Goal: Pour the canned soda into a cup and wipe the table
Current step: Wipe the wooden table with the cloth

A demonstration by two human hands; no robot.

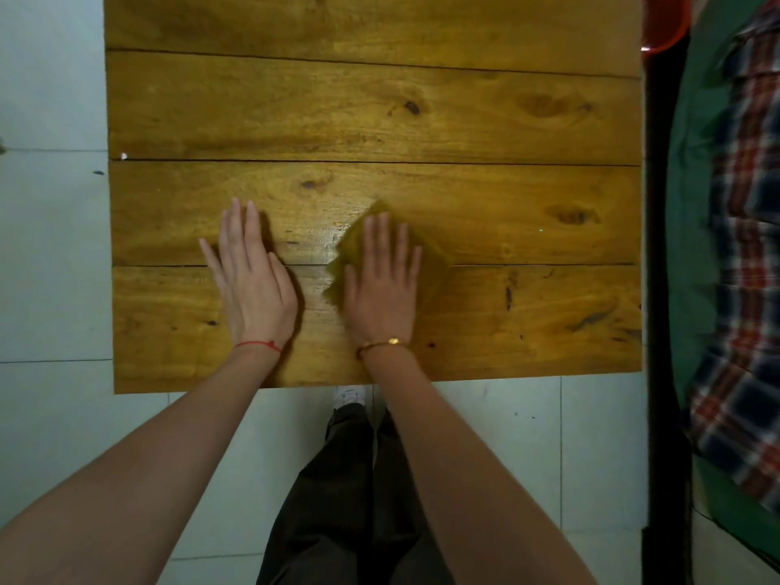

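Observation:
A yellow-green cloth (pixel 430 263) lies folded on the wooden plank table (pixel 380 111), near its front edge. My right hand (pixel 382 280) presses flat on the cloth with fingers spread, covering its middle. My left hand (pixel 251 276) rests flat on the bare wood just to the left, fingers together, holding nothing. A shiny wet-looking patch (pixel 333 236) shows between the hands. No can or cup is in view.
White tiled floor (pixel 50 255) surrounds the table on the left and front. A dark frame (pixel 662 289) with green and plaid fabric (pixel 743 247) runs along the right edge. A red plastic rim (pixel 667 23) shows at top right. My legs stand below the table's front edge.

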